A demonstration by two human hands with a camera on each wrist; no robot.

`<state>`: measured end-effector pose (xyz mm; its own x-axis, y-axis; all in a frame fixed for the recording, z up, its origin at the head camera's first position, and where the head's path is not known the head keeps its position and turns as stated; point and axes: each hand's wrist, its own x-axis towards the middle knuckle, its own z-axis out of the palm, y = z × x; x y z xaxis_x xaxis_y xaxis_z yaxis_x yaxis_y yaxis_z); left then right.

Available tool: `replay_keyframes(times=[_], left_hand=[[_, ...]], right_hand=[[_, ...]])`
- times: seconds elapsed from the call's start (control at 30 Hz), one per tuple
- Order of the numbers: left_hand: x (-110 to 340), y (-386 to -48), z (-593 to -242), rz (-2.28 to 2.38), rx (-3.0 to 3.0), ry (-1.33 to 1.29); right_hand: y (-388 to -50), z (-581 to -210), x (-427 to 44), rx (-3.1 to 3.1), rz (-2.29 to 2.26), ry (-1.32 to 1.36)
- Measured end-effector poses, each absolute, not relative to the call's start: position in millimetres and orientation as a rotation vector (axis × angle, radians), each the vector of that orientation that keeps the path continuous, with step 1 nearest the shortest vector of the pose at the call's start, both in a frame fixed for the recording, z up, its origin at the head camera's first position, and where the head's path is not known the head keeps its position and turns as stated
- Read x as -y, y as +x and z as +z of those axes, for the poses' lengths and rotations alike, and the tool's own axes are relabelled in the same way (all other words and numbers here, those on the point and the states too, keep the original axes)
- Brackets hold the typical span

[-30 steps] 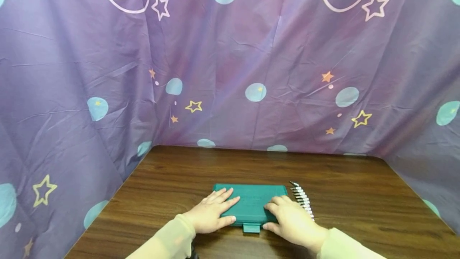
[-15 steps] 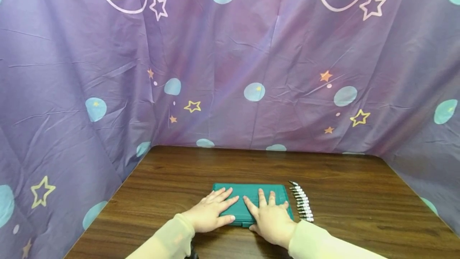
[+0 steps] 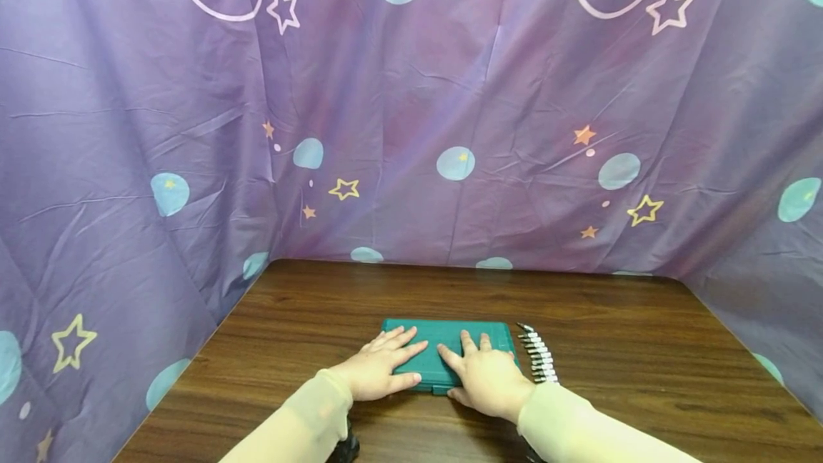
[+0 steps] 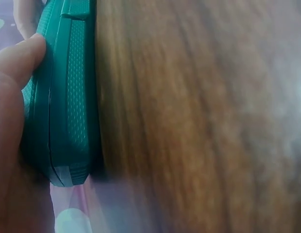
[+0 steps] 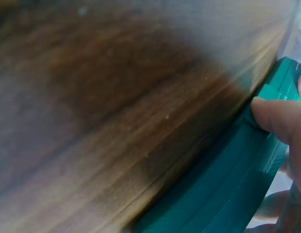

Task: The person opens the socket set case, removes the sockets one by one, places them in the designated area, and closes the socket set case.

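Observation:
A green plastic case (image 3: 444, 338) lies closed on the wooden table, a small latch (image 3: 441, 389) at the middle of its front edge. My left hand (image 3: 379, 366) rests on the left part of the lid with fingers spread; its thumb (image 4: 29, 56) lies near the front edge. Over the right half of the lid, my right hand (image 3: 491, 377) lies with straight, spread fingers. In the right wrist view its thumb (image 5: 276, 114) presses the latch against the front of the case (image 5: 209, 194). What the case contains is hidden.
Just right of the case stretches a curved row of small silver pieces (image 3: 539, 354), too small to identify; my right sleeve covers its near end. The brown wooden table (image 3: 321, 291) is bordered by a purple patterned cloth (image 3: 411, 91) at the back and sides.
My right hand has moved left from the case's right front corner onto the lid. The latch, sticking out earlier, is now folded against the front. The case has slid slightly away from me.

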<state>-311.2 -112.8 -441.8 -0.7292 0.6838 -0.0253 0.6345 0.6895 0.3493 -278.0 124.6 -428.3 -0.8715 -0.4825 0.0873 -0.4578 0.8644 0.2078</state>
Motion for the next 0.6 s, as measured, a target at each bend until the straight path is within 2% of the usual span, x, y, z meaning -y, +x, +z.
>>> replay_keyframes(times=[0.6], left_hand=[[108, -314, -442, 0.474, -2.752, 1.055]], right_hand=[[-278, -441, -123, 2.841, -0.394, 0.734]])
